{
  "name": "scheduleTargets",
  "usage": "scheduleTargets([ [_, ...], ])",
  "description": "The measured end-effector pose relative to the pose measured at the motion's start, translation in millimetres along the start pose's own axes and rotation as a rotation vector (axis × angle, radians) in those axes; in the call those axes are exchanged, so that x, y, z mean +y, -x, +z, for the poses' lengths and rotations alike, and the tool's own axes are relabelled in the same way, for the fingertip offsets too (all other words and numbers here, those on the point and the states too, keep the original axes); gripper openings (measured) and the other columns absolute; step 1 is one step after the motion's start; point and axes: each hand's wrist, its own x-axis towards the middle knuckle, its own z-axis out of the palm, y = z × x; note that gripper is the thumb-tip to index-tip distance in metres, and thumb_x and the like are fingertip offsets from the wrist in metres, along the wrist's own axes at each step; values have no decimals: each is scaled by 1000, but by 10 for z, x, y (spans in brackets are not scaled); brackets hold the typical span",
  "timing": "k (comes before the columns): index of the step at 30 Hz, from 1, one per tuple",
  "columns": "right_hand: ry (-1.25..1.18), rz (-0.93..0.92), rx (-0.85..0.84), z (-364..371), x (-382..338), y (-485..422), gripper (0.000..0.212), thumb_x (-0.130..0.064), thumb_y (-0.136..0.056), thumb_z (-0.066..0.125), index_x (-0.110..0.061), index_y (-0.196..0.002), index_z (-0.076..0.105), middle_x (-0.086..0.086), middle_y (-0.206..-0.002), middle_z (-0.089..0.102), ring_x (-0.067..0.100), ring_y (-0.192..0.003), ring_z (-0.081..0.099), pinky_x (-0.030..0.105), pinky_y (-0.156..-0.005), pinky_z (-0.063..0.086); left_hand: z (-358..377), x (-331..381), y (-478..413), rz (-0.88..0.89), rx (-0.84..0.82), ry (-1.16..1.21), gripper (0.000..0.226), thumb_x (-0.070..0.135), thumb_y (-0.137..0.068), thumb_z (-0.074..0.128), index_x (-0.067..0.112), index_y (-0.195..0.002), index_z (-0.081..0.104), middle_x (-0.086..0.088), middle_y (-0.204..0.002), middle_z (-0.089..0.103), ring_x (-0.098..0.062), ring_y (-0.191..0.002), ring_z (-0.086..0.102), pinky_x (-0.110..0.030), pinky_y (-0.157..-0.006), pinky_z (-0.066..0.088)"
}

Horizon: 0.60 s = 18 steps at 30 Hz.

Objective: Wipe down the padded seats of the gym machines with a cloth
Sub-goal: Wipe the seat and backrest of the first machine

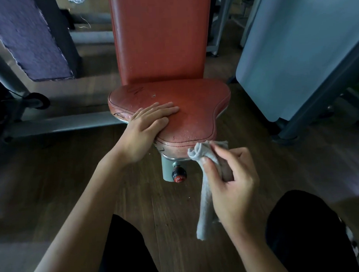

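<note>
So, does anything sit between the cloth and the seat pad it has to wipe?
Only the left hand, lying flat on the seat pad at its near-left part. The right hand grips the cloth at the near edge; the surface beyond is bare.

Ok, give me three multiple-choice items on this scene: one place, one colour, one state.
1. The left hand rests on: A the backrest; B the red seat; C the floor.
2. The cloth is: A grey; B yellow; C red.
3. The right hand: A hangs empty; B grips the cloth; C lies flat.
Answers: B, its fingers lie flat on the red seat; A, the fabric shows pale grey; B, thumb and fingers curl round it.
</note>
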Motion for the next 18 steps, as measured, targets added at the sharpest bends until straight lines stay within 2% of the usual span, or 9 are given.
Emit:
scheduleTargets([
  [3,-62,1,-27,-69,70,0,29,-21,-88,76,-2,-110,74,5,-94,61,9,-90,66,14,-75,52,20,156,-52,-84,72,-32,37,41,-98,46,43,-130,64,24,-142,56,-1,-141,40,-41,-123,25],
  [5,-113,30,-30,-175,149,-23,28,-20,-89,74,-2,-111,73,5,-98,63,9,-96,67,14,-78,52,29,316,-116,-176,131,-102,29,44,-99,52,41,-123,69,21,-132,64,-4,-131,52,-39,-116,37],
  [8,-249,219,-17,-315,306,-127,29,-21,-91,73,-8,-117,71,1,-110,70,14,-107,69,21,-86,54,128,598,-227,-316,164,-252,33,52,-100,49,34,-117,70,5,-121,70,-21,-117,60,-40,-103,45],
  [10,-345,379,-18,-361,405,-258,28,-24,-94,70,-16,-120,70,-7,-113,73,11,-110,68,24,-89,55,272,757,-300,-374,137,-401,40,57,-101,41,35,-126,63,-1,-129,66,-28,-120,57,-38,-98,43],
  [13,-424,477,-33,-350,551,-538,22,-18,-97,66,-23,-118,70,-15,-111,74,1,-110,67,21,-92,54,429,863,-379,-412,63,-527,50,60,-102,30,41,-145,47,11,-155,44,-25,-141,42,-41,-109,32],
  [15,-459,509,-45,-253,606,-720,20,-18,-97,66,-23,-116,71,-15,-110,74,2,-109,67,26,-94,54,428,888,-420,-490,8,-539,52,62,-102,27,45,-149,39,16,-163,29,-23,-150,28,-42,-115,25],
  [16,-457,512,-61,-174,633,-790,20,-20,-96,67,-21,-116,72,-13,-109,74,4,-108,68,32,-96,55,416,902,-435,-527,-9,-534,51,62,-102,27,47,-149,38,17,-164,26,-23,-152,25,-42,-116,23],
  [18,-455,506,-96,4,660,-874,22,-21,-95,69,-19,-117,72,-9,-110,75,8,-108,68,40,-97,54,419,937,-456,-555,-20,-539,48,61,-102,29,47,-148,38,14,-161,33,-24,-148,31,-40,-113,25],
])
